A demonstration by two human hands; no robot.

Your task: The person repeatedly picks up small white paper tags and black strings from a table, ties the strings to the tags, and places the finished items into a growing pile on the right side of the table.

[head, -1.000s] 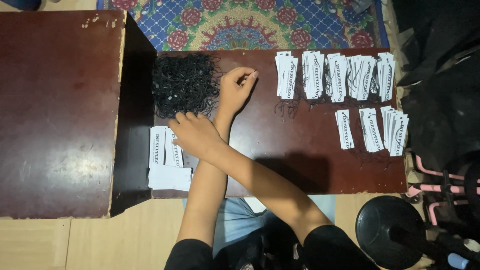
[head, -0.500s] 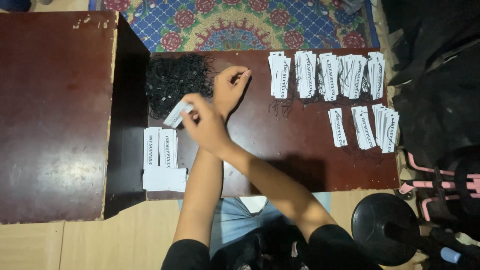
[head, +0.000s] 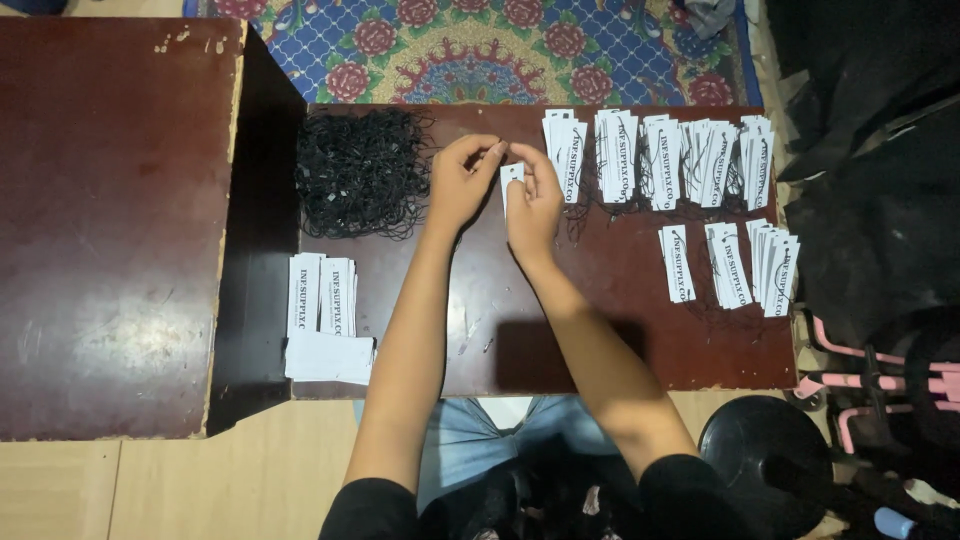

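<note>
- While raised just above the table [head: 600,340], left hand [head: 462,180] curled, thumb and forefinger pinched together at the tips, near the top edge of a tag [head: 511,180]; something thin perhaps between them, too small to tell.
- Right hand [head: 535,205] half closed, fingers folded round the tag, thumb against its face, holding it upright between both hands.
- Fingertips of both hands almost meeting over the tag's top corner.
- One white tag in hand, small hole near its top.
- One tangled heap of black strings [head: 362,172] left of the left hand, close by but apart.
- Far row of finished tags [head: 660,155] right of the hands: about five bundles, overlapped, exact count of tags not clear.
- Near row [head: 730,262] below it: about three groups, fanned, strings trailing.
- Plain tags [head: 322,295] at the table's left front corner: two or three stacks side by side, plus one flat white stack [head: 330,358] below them.
- One darker table [head: 110,220] on the left, touching the work table.
- One patterned rug [head: 480,50] beyond the far edge.
</note>
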